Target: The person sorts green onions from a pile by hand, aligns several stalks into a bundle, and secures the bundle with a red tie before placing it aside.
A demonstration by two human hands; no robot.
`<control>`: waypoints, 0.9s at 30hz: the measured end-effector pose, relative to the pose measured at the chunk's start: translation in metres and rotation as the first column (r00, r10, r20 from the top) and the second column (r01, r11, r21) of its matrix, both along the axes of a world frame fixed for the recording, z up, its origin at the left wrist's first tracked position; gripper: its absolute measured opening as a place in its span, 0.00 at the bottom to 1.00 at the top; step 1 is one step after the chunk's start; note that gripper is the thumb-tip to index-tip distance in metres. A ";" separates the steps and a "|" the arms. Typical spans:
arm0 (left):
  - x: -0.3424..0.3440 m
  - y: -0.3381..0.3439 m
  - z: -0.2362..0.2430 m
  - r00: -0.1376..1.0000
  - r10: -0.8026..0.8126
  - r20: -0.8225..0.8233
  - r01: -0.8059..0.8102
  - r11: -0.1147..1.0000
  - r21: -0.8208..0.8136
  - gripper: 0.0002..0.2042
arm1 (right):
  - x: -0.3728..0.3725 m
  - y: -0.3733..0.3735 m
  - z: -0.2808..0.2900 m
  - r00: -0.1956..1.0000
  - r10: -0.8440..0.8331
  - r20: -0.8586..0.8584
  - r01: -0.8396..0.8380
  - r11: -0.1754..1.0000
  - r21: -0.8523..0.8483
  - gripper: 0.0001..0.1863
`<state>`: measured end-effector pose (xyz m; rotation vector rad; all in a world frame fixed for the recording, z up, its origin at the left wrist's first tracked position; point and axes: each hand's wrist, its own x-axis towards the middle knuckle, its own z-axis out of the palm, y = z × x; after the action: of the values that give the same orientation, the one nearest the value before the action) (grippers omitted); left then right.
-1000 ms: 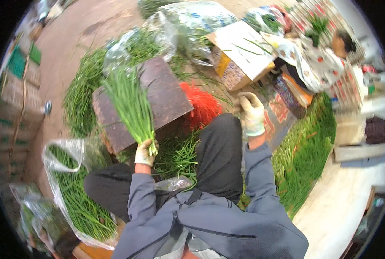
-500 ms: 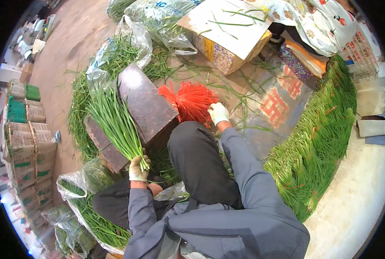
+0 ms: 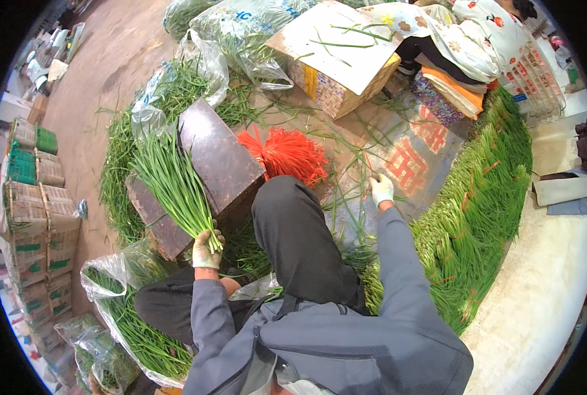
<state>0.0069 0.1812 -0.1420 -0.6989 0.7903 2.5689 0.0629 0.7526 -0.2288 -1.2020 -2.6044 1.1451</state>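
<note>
My left hand [image 3: 207, 249], in a pale glove, is closed round the pale ends of a bunch of long green chives [image 3: 175, 181]. Their tips fan out up and to the left, along the side of a dark metal block [image 3: 218, 141]. My right hand [image 3: 381, 189], gloved too, pinches a thin red tie strand [image 3: 367, 160] over the grey board with faded red lettering [image 3: 432, 141]. A thick bundle of red tie strands [image 3: 290, 157] lies between the block and my right hand, beyond my raised knee.
Rows of tied chive bunches [image 3: 478, 204] line the right side. Loose chives [image 3: 119, 178] and plastic bags of greens [image 3: 135, 322] lie at the left. A box with a white board [image 3: 336, 43] stands ahead, near another person's patterned clothing [image 3: 484, 33]. Stacked crates [image 3: 36, 217] stand far left.
My right hand has moved right, away from the red bundle, drawing out a red tie strand. My left hand keeps its hold on the chives, nearly still. The view has shifted slightly.
</note>
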 end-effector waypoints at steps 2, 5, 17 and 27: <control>0.003 -0.005 -0.003 0.999 0.026 0.019 -0.026 1.000 0.009 0.22 | -0.002 -0.005 0.014 0.988 -0.131 -0.087 0.100 0.951 -0.293 0.13; 0.007 -0.016 -0.003 0.998 0.053 0.037 -0.057 0.990 0.132 0.23 | -0.024 -0.023 0.052 0.904 -0.382 -0.190 0.098 0.620 -0.778 0.10; -0.002 -0.027 0.049 0.983 0.166 -0.080 -0.091 0.816 0.570 0.25 | -0.183 -0.271 0.235 0.853 -0.331 -0.404 -0.318 0.285 -0.904 0.06; -0.005 -0.024 0.051 0.976 0.185 -0.115 -0.089 0.822 0.563 0.16 | -0.148 -0.459 0.088 0.993 0.026 -0.118 -0.120 0.093 -0.988 0.23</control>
<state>0.0020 0.1568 -0.0910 -0.3671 -0.0007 2.8056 -0.0847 0.2937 -0.1413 -0.9276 -1.4526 3.1688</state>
